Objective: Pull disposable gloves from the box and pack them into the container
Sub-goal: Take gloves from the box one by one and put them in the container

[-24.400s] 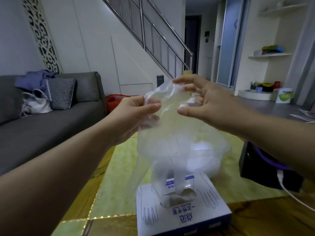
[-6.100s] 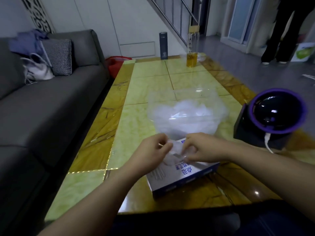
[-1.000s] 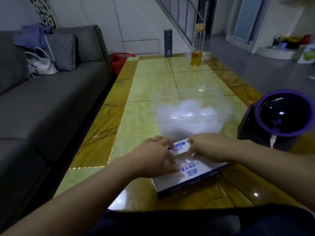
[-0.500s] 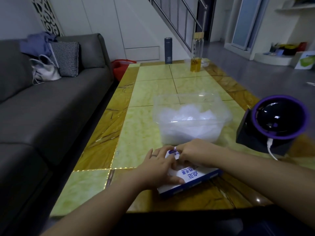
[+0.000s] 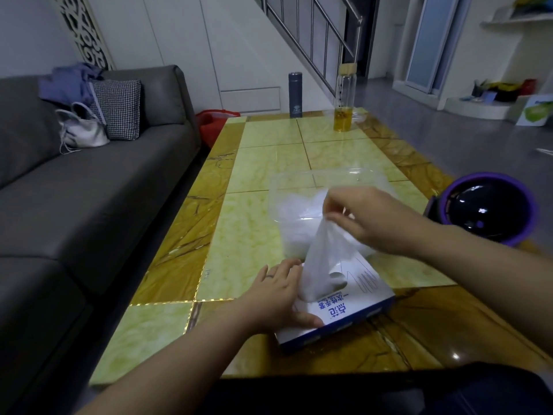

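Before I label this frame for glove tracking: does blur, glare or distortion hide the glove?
Head view: dim, flat light; the translucent glove blends into the container behind it, so its upper edge is faint. Head view: small glare spots on the table and dome, none on the glove. Head view: wide-angle bending at the frame edges; the right hand looks slightly soft.

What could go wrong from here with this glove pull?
The thin clear plastic glove pinched by the right hand ends inside the white-and-blue cardboard box; a second may drag out.
Only the flat left hand pins that box; it might lift.
The clear plastic container looks full; gloves could spill.
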Demonstrator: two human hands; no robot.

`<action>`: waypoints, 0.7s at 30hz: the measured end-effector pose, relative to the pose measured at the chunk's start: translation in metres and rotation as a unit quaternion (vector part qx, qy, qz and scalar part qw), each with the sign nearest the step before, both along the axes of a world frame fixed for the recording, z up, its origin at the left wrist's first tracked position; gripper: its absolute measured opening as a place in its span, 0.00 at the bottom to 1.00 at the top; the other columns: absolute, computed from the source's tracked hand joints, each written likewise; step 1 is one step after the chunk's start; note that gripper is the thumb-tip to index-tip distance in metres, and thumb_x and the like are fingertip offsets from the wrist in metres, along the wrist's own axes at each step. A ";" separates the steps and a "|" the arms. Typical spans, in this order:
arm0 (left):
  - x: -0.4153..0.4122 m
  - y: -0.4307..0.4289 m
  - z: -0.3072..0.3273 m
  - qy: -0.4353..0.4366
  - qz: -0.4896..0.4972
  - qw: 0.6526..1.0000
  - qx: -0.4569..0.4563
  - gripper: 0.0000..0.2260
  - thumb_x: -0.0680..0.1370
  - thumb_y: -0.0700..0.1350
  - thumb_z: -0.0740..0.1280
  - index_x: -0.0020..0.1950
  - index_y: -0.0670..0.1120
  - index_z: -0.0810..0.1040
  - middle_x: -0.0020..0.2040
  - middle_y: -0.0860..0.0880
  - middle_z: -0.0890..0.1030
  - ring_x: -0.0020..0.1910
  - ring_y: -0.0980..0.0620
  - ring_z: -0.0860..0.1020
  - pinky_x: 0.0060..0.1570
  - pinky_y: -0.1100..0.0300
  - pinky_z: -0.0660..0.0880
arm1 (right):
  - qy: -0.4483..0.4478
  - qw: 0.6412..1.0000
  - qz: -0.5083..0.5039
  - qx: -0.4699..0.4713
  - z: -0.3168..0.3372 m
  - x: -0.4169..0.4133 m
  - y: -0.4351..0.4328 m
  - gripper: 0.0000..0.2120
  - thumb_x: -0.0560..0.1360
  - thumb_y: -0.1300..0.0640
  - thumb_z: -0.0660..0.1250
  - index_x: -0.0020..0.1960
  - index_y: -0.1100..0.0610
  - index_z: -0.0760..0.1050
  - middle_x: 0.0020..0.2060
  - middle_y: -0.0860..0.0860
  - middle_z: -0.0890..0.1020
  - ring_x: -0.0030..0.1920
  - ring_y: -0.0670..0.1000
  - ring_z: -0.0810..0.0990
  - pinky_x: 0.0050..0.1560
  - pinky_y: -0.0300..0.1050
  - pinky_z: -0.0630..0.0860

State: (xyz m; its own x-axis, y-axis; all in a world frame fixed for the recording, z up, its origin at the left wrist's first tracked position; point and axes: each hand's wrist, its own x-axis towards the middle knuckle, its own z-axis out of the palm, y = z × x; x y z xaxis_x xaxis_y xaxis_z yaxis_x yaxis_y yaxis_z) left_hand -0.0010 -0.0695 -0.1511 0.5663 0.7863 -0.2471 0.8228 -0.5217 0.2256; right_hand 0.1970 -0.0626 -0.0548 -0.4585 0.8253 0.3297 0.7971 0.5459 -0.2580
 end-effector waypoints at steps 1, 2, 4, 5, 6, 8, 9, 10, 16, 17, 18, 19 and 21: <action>0.000 0.000 0.001 0.001 0.001 1.000 -0.005 0.44 0.71 0.67 0.64 0.77 0.46 0.49 0.77 0.50 0.49 0.76 0.48 0.52 0.74 0.46 0.44 | 0.041 0.999 -0.010 0.015 0.007 0.002 0.002 0.02 0.78 0.55 0.63 0.46 0.50 0.72 0.39 0.41 0.74 0.41 0.42 0.74 0.44 0.41 0.73; 0.000 0.000 0.002 0.001 0.003 1.000 -0.009 0.44 0.71 0.67 0.65 0.77 0.46 0.49 0.77 0.50 0.50 0.76 0.48 0.53 0.74 0.45 0.44 | 0.066 0.997 -0.020 0.027 0.013 0.003 0.003 0.02 0.78 0.56 0.63 0.46 0.50 0.72 0.39 0.39 0.74 0.41 0.40 0.74 0.43 0.38 0.72; 0.000 0.001 0.005 -0.013 0.002 1.000 -0.005 0.45 0.70 0.67 0.66 0.77 0.48 0.49 0.76 0.51 0.52 0.75 0.48 0.54 0.74 0.45 0.46 | 0.092 0.994 -0.038 0.037 0.022 0.006 0.004 0.02 0.77 0.56 0.65 0.46 0.51 0.74 0.39 0.37 0.74 0.41 0.39 0.74 0.41 0.34 0.70; 0.000 0.001 0.009 -0.034 0.001 0.999 -0.003 0.45 0.69 0.67 0.68 0.77 0.49 0.50 0.75 0.51 0.54 0.74 0.49 0.56 0.74 0.46 0.50 | 0.106 0.993 -0.047 0.035 0.026 0.008 0.003 0.02 0.77 0.57 0.65 0.46 0.52 0.75 0.39 0.37 0.74 0.41 0.39 0.75 0.41 0.33 0.70; -0.001 0.003 0.014 -0.075 0.008 0.997 -0.015 0.45 0.68 0.66 0.69 0.76 0.50 0.53 0.73 0.52 0.57 0.72 0.49 0.59 0.73 0.48 0.55 | 0.121 0.990 -0.057 0.034 0.029 0.009 0.002 0.02 0.76 0.58 0.66 0.45 0.52 0.75 0.39 0.38 0.75 0.41 0.40 0.75 0.40 0.32 0.71; -0.004 0.005 0.029 -0.209 0.040 0.972 -0.097 0.42 0.66 0.65 0.72 0.74 0.52 0.59 0.70 0.53 0.64 0.68 0.53 0.65 0.66 0.57 0.65 | 0.146 0.986 -0.070 0.030 0.033 0.013 0.000 0.02 0.76 0.59 0.66 0.45 0.53 0.76 0.40 0.39 0.76 0.42 0.39 0.76 0.40 0.28 0.70; -0.006 0.005 0.038 -0.276 0.055 0.948 -0.150 0.40 0.66 0.66 0.72 0.73 0.53 0.62 0.68 0.55 0.67 0.67 0.56 0.68 0.63 0.60 0.68 | 0.155 0.985 -0.073 0.021 0.034 0.014 0.000 0.02 0.76 0.59 0.67 0.45 0.53 0.76 0.40 0.40 0.77 0.42 0.39 0.76 0.40 0.26 0.70; -0.007 0.006 0.046 -0.334 0.070 0.920 -0.193 0.39 0.66 0.67 0.71 0.72 0.52 0.65 0.67 0.55 0.71 0.65 0.56 0.72 0.62 0.60 0.70 | 0.161 0.984 -0.071 0.009 0.034 0.015 -0.001 0.03 0.76 0.59 0.67 0.45 0.52 0.76 0.42 0.41 0.78 0.43 0.38 0.76 0.41 0.26 0.71; -0.003 0.015 0.075 -0.546 0.169 0.753 -0.326 0.20 0.71 0.48 0.71 0.61 0.43 0.76 0.55 0.42 0.81 0.51 0.47 0.81 0.54 0.52 0.78 | 0.147 0.987 -0.045 -0.033 0.034 0.009 -0.006 0.07 0.75 0.57 0.66 0.43 0.45 0.73 0.51 0.44 0.78 0.53 0.37 0.74 0.50 0.34 0.74; -0.003 0.017 0.079 -0.571 0.172 0.726 -0.341 0.19 0.71 0.45 0.72 0.60 0.44 0.76 0.52 0.43 0.82 0.49 0.47 0.82 0.51 0.52 0.79 | 0.147 0.987 -0.044 -0.039 0.035 0.010 -0.006 0.07 0.76 0.56 0.66 0.43 0.45 0.73 0.52 0.44 0.78 0.53 0.37 0.73 0.51 0.34 0.74; -0.003 0.019 0.082 -0.595 0.174 0.704 -0.347 0.18 0.70 0.43 0.72 0.59 0.45 0.77 0.49 0.44 0.83 0.46 0.48 0.82 0.47 0.53 0.80 | 0.149 0.987 -0.046 -0.048 0.035 0.010 -0.006 0.07 0.76 0.56 0.66 0.43 0.45 0.74 0.53 0.43 0.78 0.54 0.37 0.73 0.52 0.35 0.74; -0.003 0.020 0.086 -0.617 0.178 0.682 -0.350 0.18 0.69 0.41 0.70 0.58 0.46 0.77 0.45 0.45 0.83 0.42 0.50 0.82 0.45 0.55 0.80 | 0.157 0.984 -0.049 -0.064 0.035 0.012 -0.006 0.06 0.76 0.56 0.67 0.43 0.46 0.74 0.54 0.43 0.78 0.55 0.38 0.74 0.53 0.37 0.75; -0.006 0.023 0.093 -0.644 0.172 0.660 -0.346 0.19 0.68 0.38 0.68 0.58 0.46 0.77 0.43 0.45 0.82 0.38 0.51 0.81 0.42 0.57 0.81 | 0.213 0.966 -0.056 -0.133 0.038 0.016 -0.005 0.04 0.75 0.55 0.68 0.47 0.47 0.75 0.54 0.43 0.78 0.56 0.41 0.77 0.56 0.43 0.77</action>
